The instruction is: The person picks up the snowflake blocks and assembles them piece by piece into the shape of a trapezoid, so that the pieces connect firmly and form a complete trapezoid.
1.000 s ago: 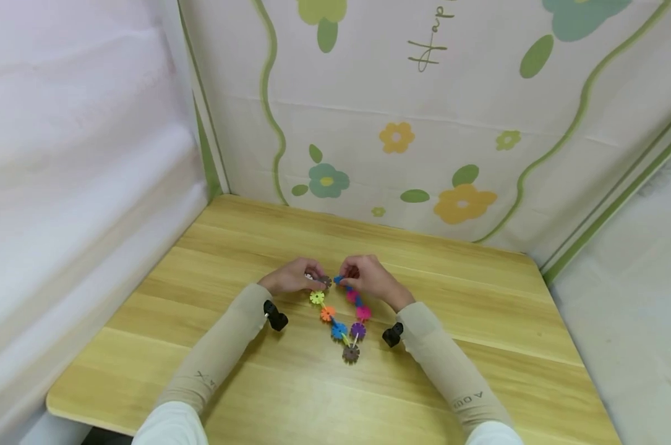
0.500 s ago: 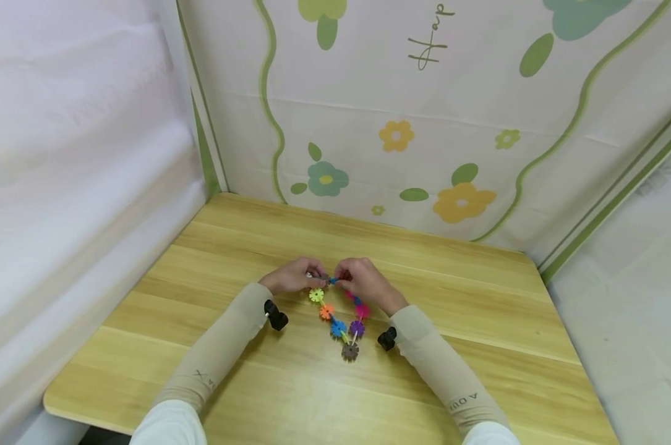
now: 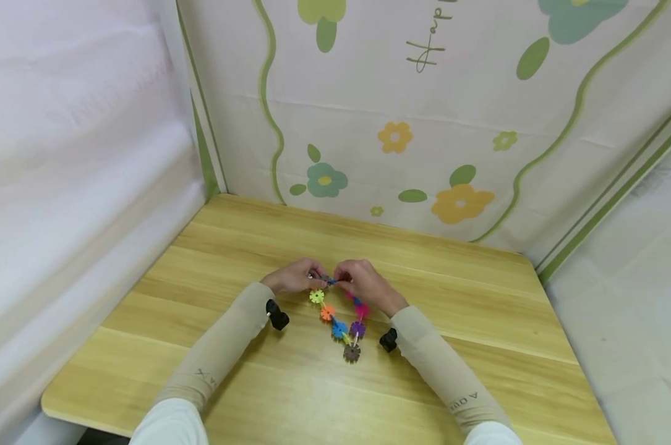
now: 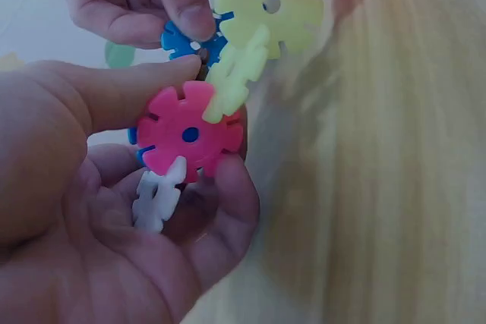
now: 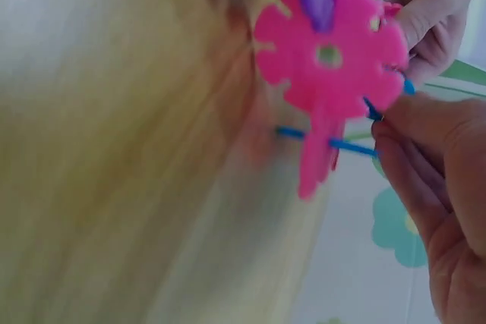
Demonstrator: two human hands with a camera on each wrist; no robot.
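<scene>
A chain of slotted plastic snowflake discs hangs in a V between both hands in the head view, with a brown disc [image 3: 352,353] at its low point. My left hand [image 3: 293,276] holds the left end; in the left wrist view its fingers curl round a pink disc [image 4: 190,133] and a white disc [image 4: 156,201], beside a pale green disc [image 4: 241,73]. A blue disc [image 4: 182,42] is pinched by my right hand [image 3: 365,284], right at the left fingertips, where a brown edge shows. Another pink disc [image 5: 330,51] hangs near the right hand in the right wrist view.
The chain lies over a wooden table [image 3: 257,395] whose far edge meets a flower-printed cloth [image 3: 341,111]. White fabric [image 3: 79,185] walls the left side. A small black wrist camera [image 3: 277,315] sits on the left sleeve, another black camera [image 3: 388,340] on the right.
The right hand has moved left, bringing its blue disc against the brown disc at the left fingertips. The gap between the chain's two ends has closed. The left hand has barely moved.
</scene>
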